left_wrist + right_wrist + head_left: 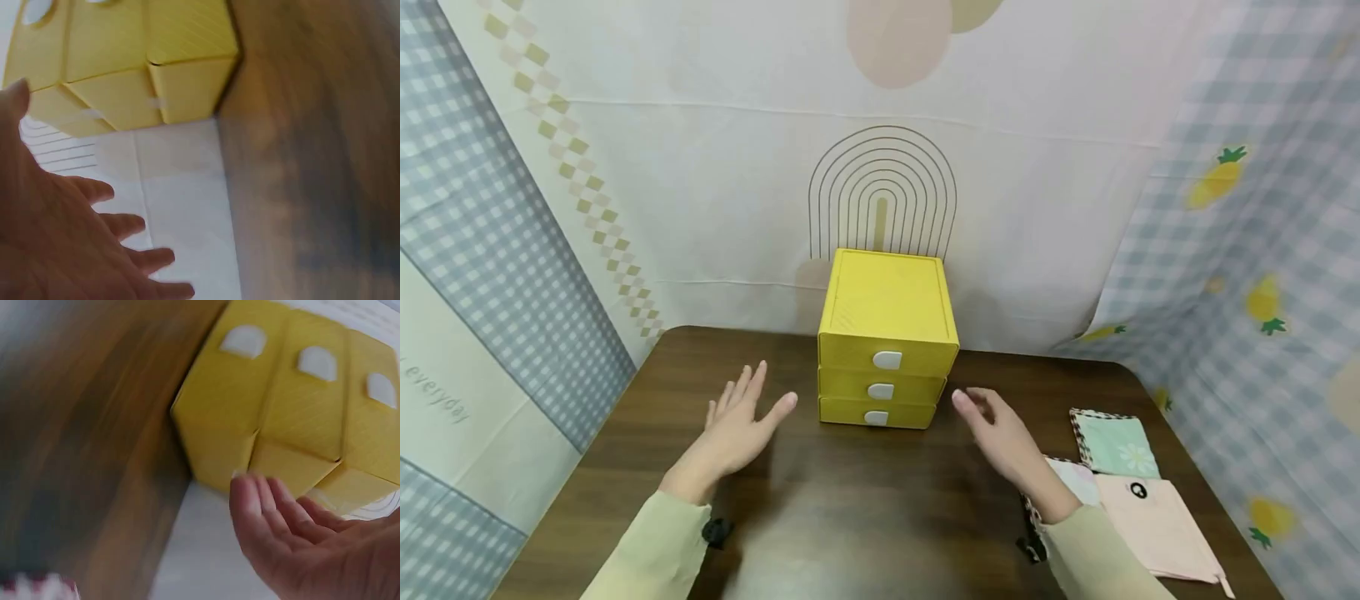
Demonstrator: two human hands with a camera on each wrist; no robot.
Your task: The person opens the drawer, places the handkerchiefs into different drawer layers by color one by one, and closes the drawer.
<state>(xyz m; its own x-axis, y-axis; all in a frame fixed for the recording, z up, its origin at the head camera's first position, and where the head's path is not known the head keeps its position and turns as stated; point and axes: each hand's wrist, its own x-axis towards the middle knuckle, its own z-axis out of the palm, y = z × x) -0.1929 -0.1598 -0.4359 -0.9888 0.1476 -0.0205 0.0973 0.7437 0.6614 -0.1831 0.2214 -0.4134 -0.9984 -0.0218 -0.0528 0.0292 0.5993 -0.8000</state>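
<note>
A yellow cabinet with three stacked drawers [887, 300] stands at the back of the table, a white tab on each drawer front. To its left is my left hand [735, 432], fingers spread and thumb pointing toward the cabinet, with nothing held. On the other side, my right hand [1000, 433] is raised near the cabinet's right side, its fingers slightly bent and its grasp empty. The left wrist view shows the cabinet's side [119, 94] beyond the left thumb. In the right wrist view the right fingertips [245, 487] overlap the lower drawers.
Folded cloth pieces lie at the table's right: a mint one [1116, 446], a pink one [1157, 525] and a pale one [1075, 479] partly behind my right wrist. The dark wooden table [850, 508] meets a patterned curtain [722, 208] at the back.
</note>
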